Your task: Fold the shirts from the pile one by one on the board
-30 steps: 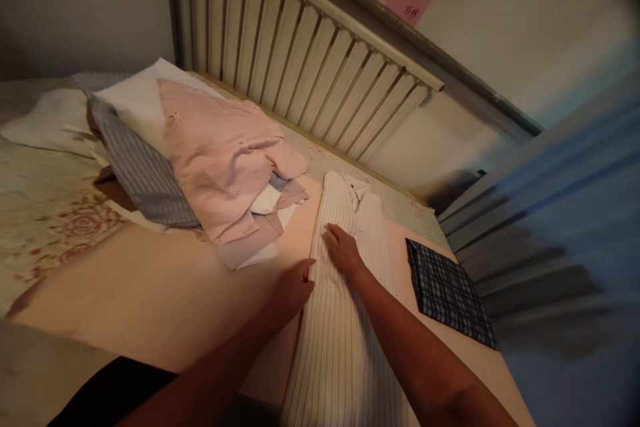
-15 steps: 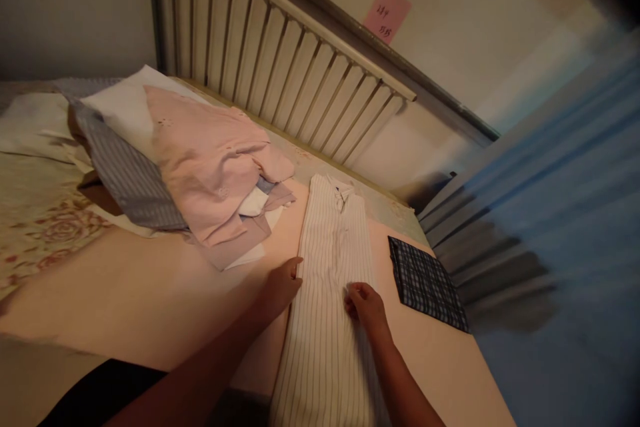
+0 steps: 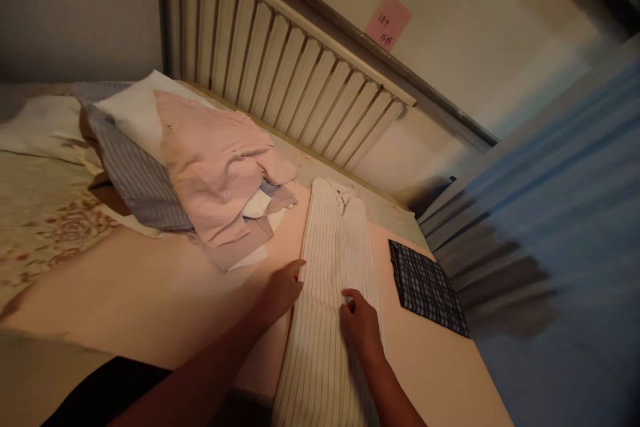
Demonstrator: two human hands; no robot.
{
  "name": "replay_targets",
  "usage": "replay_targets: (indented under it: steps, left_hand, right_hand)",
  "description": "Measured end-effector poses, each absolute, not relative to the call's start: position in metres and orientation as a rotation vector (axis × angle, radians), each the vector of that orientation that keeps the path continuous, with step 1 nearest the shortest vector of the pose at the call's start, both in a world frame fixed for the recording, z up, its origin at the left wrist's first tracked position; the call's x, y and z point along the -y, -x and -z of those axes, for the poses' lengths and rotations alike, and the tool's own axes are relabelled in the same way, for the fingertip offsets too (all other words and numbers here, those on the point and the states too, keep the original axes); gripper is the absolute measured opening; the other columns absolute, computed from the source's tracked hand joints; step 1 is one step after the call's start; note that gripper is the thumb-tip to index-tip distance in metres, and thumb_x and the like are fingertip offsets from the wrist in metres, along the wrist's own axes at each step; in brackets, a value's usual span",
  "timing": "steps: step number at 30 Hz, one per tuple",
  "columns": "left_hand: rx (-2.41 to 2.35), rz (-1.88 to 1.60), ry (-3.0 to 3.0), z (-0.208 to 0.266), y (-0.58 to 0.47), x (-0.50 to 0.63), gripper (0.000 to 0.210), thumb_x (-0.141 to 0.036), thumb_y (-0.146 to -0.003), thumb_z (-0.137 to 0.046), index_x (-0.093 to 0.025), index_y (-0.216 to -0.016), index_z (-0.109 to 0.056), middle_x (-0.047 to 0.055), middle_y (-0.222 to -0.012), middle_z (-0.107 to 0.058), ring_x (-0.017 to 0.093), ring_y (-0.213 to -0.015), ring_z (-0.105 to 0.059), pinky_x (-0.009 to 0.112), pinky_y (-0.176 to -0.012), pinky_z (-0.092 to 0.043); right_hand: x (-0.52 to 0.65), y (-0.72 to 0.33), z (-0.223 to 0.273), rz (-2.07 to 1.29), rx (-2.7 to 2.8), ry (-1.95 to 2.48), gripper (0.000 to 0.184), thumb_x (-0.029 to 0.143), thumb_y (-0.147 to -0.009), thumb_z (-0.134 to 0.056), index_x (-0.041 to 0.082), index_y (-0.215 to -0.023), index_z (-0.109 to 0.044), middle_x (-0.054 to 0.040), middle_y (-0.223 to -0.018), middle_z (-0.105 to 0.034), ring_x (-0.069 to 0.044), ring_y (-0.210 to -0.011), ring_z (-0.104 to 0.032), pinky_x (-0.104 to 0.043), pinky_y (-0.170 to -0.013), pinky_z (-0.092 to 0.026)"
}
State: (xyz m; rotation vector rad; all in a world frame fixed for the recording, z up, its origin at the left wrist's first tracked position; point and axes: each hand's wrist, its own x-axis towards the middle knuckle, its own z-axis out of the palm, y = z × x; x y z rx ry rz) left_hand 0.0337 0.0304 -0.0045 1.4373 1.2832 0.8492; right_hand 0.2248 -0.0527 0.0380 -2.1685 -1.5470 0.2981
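A white shirt with thin dark stripes [image 3: 325, 253] lies lengthwise before me, its sides folded in to a long narrow strip and its collar at the far end. My left hand [image 3: 286, 288] is at the shirt's left edge, thumb and fingers closed around the fabric there. Over the middle of the shirt, near the button front, my right hand [image 3: 361, 321] is curled with thumb and forefinger brought together on the cloth. Its other fingers are tucked under and partly hidden.
A heap of clothes with a pink shirt [image 3: 215, 167] on top lies at the left. To the right sits a folded dark plaid garment [image 3: 427, 287]. A radiator [image 3: 280, 60] stands behind the bed, and a blue curtain [image 3: 565, 233] hangs at the right.
My right hand has shifted slightly left and toward me over the shirt, and the button front there looks smoother. My left hand stays at the left edge.
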Motion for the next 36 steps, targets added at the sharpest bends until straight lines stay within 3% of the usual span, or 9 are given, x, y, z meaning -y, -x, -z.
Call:
replay_targets:
  steps: [3, 5, 7, 13, 21, 26, 29, 33, 36]
  left_hand:
    - [-1.29, -0.851, -1.436, 0.004, -0.033, -0.03, 0.059, -0.006, -0.07, -0.049, -0.019, -0.127, -0.06, 0.001, -0.086, -0.067, 0.012, -0.073, -0.059, 0.022, -0.07, -0.041]
    - [-1.286, -0.854, -1.44, 0.004, -0.033, -0.029, 0.059, -0.006, -0.07, -0.049, -0.019, -0.127, -0.059, 0.001, -0.087, -0.067, 0.012, -0.074, -0.059, 0.022, -0.071, -0.042]
    - [-1.286, -0.851, -1.446, 0.004, -0.033, -0.029, 0.059, -0.007, -0.07, -0.05, -0.019, -0.127, -0.059, 0.001, -0.088, -0.068, 0.012, -0.075, -0.06, 0.022, -0.072, -0.042]
    - [-1.292, -0.826, -1.463, -0.002, -0.034, -0.028, 0.057, -0.007, -0.072, -0.051, -0.016, -0.128, -0.058, 0.003, -0.091, -0.069, 0.013, -0.077, -0.062, 0.023, -0.076, -0.045]
    - [-1.27, -0.872, -1.498, -0.01, -0.031, -0.007, 0.052, -0.012, -0.078, -0.051, -0.011, -0.131, -0.053, 0.007, -0.097, -0.069, 0.014, -0.083, -0.065, 0.025, -0.081, -0.047]
    - [-1.308, -0.822, -1.507, -0.01, -0.028, 0.027, 0.06, -0.022, -0.078, -0.054, -0.01, -0.136, -0.047, 0.004, -0.088, -0.071, 0.017, -0.081, -0.066, 0.029, -0.08, -0.049]
    - [-1.279, -0.819, -1.431, -0.006, -0.028, 0.052, 0.07, -0.027, -0.076, -0.053, -0.008, -0.142, -0.039, 0.01, -0.109, -0.07, 0.021, -0.097, -0.067, 0.032, -0.087, -0.05]
    - [-1.213, -0.848, -1.35, 0.001, -0.027, 0.083, 0.076, -0.031, -0.073, -0.052, -0.008, -0.143, -0.033, 0.015, -0.135, -0.058, 0.023, -0.119, -0.059, 0.034, -0.102, -0.045]
    - [-1.276, -0.842, -1.314, 0.008, -0.023, 0.103, 0.074, -0.031, -0.07, -0.055, -0.008, -0.139, -0.039, 0.015, -0.135, -0.057, 0.024, -0.121, -0.057, 0.037, -0.105, -0.043]
  right_hand:
    - [0.049, -0.217, -0.04, -0.015, 1.786, 2.005, 0.039, 0.026, -0.087, -0.042, 0.014, -0.119, -0.061, -0.0124, -0.113, -0.066, -0.025, -0.105, -0.061, -0.038, -0.09, -0.048]
    - [0.045, -0.212, -0.037, 0.08, 1.966, 1.839, 0.044, 0.029, -0.093, -0.04, 0.012, -0.13, -0.054, -0.0155, -0.137, -0.052, -0.026, -0.129, -0.046, -0.042, -0.105, -0.04]
    - [0.04, -0.208, -0.029, 0.108, 2.137, 1.747, 0.046, 0.03, -0.095, -0.04, 0.013, -0.138, -0.047, -0.0142, -0.149, -0.04, -0.026, -0.139, -0.033, -0.046, -0.112, -0.032]
    - [0.038, -0.207, -0.002, 0.157, 2.296, 1.825, 0.049, 0.03, -0.096, -0.042, 0.014, -0.142, -0.042, -0.0131, -0.15, -0.039, -0.028, -0.143, -0.027, -0.053, -0.114, -0.025]
    - [0.042, -0.206, -0.008, 0.139, 2.244, 1.854, 0.049, 0.031, -0.095, -0.045, 0.014, -0.141, -0.044, -0.0118, -0.15, -0.04, -0.027, -0.143, -0.026, -0.052, -0.115, -0.023]
    - [0.057, -0.209, -0.012, 0.045, 2.242, 1.795, 0.051, 0.029, -0.093, -0.05, 0.016, -0.142, -0.042, -0.0101, -0.151, -0.038, -0.027, -0.144, -0.024, -0.052, -0.116, -0.022]
    - [0.079, -0.215, -0.014, 0.013, 2.268, 1.724, 0.053, 0.027, -0.091, -0.053, 0.016, -0.141, -0.042, -0.0105, -0.153, -0.035, -0.028, -0.144, -0.022, -0.054, -0.117, -0.021]
    - [0.121, -0.233, -0.008, -0.048, 2.302, 1.584, 0.054, 0.022, -0.088, -0.054, 0.019, -0.141, -0.043, -0.0084, -0.153, -0.034, -0.027, -0.145, -0.019, -0.053, -0.116, -0.024]
    - [0.152, -0.261, 0.002, -0.126, 2.086, 1.635, 0.052, 0.025, -0.089, -0.051, 0.021, -0.141, -0.044, -0.0091, -0.15, -0.04, -0.025, -0.14, -0.033, -0.048, -0.112, -0.035]
